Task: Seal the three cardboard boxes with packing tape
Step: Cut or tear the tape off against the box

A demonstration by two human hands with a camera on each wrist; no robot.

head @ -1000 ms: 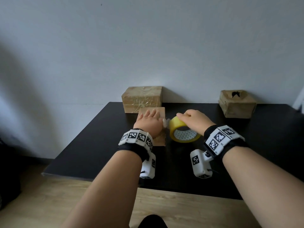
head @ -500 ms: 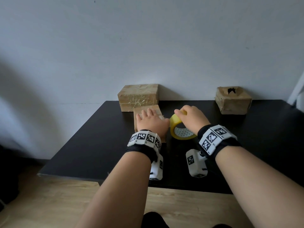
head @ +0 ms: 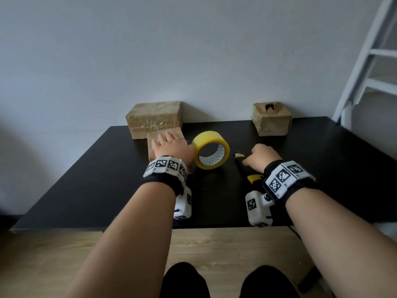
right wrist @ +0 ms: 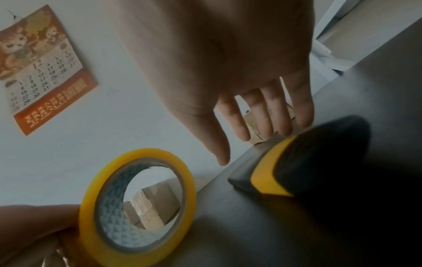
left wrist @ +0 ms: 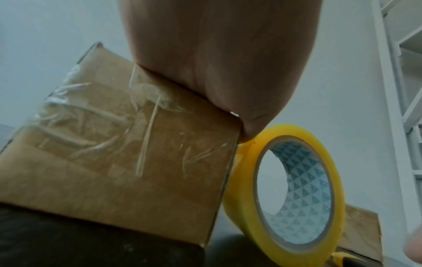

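Beside tape roll [head: 210, 149], utility knife [head: 245, 167]

Cardboard, glossy tape, matt black tabletop.
Near box [left wrist: 118, 162]: brown matt cardboard w/ clear shiny tape, wrinkled, creased. Back box [head: 154, 117] same, glossy film over it. Right box [head: 272, 119] rough, crumpled paper-like cardboard. Tape roll [head: 210, 152]: smooth yellow, glossy; printed card core. Knife [right wrist: 303, 162]: black & yellow plastic, matt. Tabletop [head: 107, 179] smooth, matt black; floor [head: 53, 261] light wood-look.
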